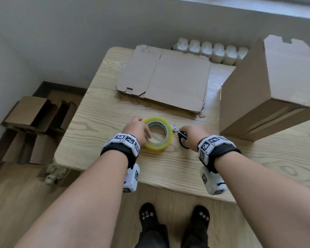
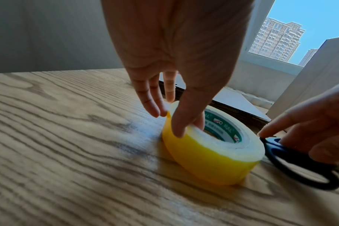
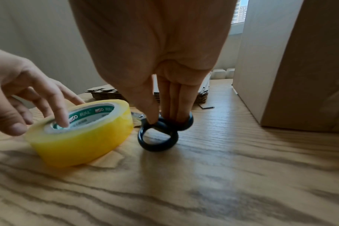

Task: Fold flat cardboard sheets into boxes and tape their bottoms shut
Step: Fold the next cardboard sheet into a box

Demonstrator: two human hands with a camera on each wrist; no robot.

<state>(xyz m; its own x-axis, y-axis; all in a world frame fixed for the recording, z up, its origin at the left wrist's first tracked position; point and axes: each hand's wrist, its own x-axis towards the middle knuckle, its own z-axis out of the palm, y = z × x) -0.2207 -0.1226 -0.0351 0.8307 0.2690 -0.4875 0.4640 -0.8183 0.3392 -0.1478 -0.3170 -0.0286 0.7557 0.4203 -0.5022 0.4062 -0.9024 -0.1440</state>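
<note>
A yellow tape roll (image 1: 166, 140) (image 2: 213, 160) (image 3: 81, 137) stands tilted on the wooden table (image 1: 168, 167). My left hand (image 1: 138, 129) (image 2: 174, 45) grips its near-left wall, one finger hooked into the core and the thumb against the outside. Black-handled scissors (image 1: 183, 140) (image 2: 300, 166) (image 3: 157, 145) lie just right of the roll, their blades reaching behind it. My right hand (image 1: 193, 135) (image 3: 155, 45) pinches the handles, fingertips inside the far loop and thumb on the near one. A stack of flat cardboard sheets (image 1: 177, 81) lies behind both hands.
A tall folded cardboard box (image 1: 267, 86) stands on the table's right side, close to my right hand. Several open boxes (image 1: 34, 111) sit on the floor to the left. A white radiator (image 1: 213, 49) runs along the wall behind the table.
</note>
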